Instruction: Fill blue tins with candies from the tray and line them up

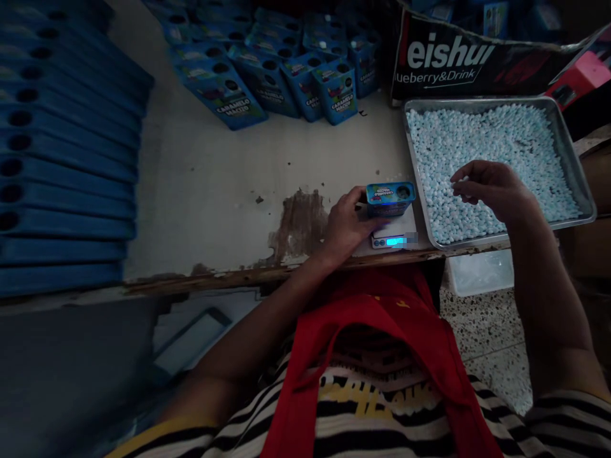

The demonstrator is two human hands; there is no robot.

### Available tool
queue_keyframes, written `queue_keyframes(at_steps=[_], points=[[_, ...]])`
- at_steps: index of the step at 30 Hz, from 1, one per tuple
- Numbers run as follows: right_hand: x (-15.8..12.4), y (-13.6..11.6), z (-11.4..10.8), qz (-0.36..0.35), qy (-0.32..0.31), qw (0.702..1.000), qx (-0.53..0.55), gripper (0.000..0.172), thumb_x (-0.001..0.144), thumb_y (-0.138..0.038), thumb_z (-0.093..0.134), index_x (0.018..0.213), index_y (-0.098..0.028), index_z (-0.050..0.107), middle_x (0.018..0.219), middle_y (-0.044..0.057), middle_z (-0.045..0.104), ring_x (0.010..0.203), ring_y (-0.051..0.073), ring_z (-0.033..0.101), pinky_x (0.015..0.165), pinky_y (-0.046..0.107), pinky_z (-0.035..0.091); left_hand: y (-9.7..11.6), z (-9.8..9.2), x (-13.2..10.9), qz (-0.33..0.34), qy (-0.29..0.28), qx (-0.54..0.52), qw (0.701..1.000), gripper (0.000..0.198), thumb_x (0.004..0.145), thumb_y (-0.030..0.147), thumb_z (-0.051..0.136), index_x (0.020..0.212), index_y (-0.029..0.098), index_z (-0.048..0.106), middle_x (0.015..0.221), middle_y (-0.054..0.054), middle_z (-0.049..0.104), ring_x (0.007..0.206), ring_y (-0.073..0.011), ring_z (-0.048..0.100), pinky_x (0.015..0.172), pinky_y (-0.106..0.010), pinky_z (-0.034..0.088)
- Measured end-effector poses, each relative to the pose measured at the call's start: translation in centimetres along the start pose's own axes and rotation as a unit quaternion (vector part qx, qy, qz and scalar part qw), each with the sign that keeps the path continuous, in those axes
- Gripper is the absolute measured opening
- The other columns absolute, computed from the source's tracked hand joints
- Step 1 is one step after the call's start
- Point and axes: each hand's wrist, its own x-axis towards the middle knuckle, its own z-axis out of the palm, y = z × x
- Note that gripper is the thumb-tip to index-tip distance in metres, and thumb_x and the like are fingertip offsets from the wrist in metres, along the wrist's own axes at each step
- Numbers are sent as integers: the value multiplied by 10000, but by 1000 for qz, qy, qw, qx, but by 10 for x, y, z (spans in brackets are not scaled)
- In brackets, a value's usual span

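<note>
A small blue candy box [390,196] stands on a little white scale [394,236] near the table's front edge. My left hand [347,224] rests against the box's left side and holds it there. My right hand [491,188] hovers over a metal tray [575,166] filled with light blue candies [496,152]. Its fingers are curled together in a pinch, and what they hold is too small to make out.
Several filled blue boxes [267,73] lean in rows at the back of the table. Flat blue box blanks [62,159] are stacked at the left. A dark printed carton [458,60] stands behind the tray. The worn white tabletop [229,184] lies between them.
</note>
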Motion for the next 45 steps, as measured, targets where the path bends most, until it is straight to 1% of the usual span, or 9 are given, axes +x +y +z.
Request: queue_keyframes(at_steps=[8,12,17,21,26,31,34,38,45], points=[[-1,3,-1,-7,-5,999,35,202,775,-319,948,892,-226,812,754,13,735,642,135,543,585,300,413,-3,2,3,-3,21,-21,1000,595,671,210,1068,1186,252,775,1144,-18,838,1078,-276,774,990,-382,606],[0,5,-4,-3,6,1000,20,122,857,-288,921,916,-236,827,796,33,717,706,171,595,677,343,504,-10,5,3,-13,22,-3,1000,535,702,210,1069,1170,249,811,1115,-33,847,1067,-295,783,997,-401,617],[3,13,5,-65,105,989,-79,270,760,-142,932,997,-260,885,1146,84,809,1155,307,732,934,410,627,-2,4,21,96,-11,-7,995,388,860,215,933,1231,264,828,1221,-51,848,1149,-313,779,1101,-452,612],[9,19,35,23,99,978,182,140,950,-322,888,1047,-230,846,1081,65,834,1006,229,790,911,354,667,32,-1,62,264,-26,109,958,317,968,176,765,1244,305,853,1287,-70,828,1274,-343,716,1214,-498,553],[18,17,68,124,75,863,484,274,1103,-487,792,1044,-220,771,986,61,827,898,213,794,807,317,696,75,13,93,344,-18,146,927,263,1103,236,658,1264,317,850,1347,-73,790,1398,-342,671,1299,-517,473],[19,20,75,158,111,765,614,315,1228,-384,534,1030,-220,717,873,51,780,806,218,763,775,337,711,59,33,93,324,33,186,927,295,1069,192,681,1267,318,858,1323,-88,802,1338,-351,687,1240,-540,478],[18,25,74,173,102,746,635,274,1206,-346,558,1010,-221,704,858,66,782,827,240,774,836,371,742,39,35,91,299,56,159,939,255,1031,246,763,1259,299,864,1249,-86,823,1208,-329,721,1134,-483,550],[14,24,66,170,94,764,616,152,1108,-174,601,1069,-178,748,948,114,816,939,235,811,930,331,752,25,28,80,172,79,32,981,384,907,441,950,1212,241,828,1175,-66,834,1130,-291,768,1072,-409,605],[9,17,47,138,66,847,509,366,912,110,594,1117,-118,793,1026,111,846,1004,170,846,984,213,717,19,8,20,21,1,-115,993,514,780,487,1028,1140,215,783,1131,-57,853,1070,-262,807,1011,-365,650]])
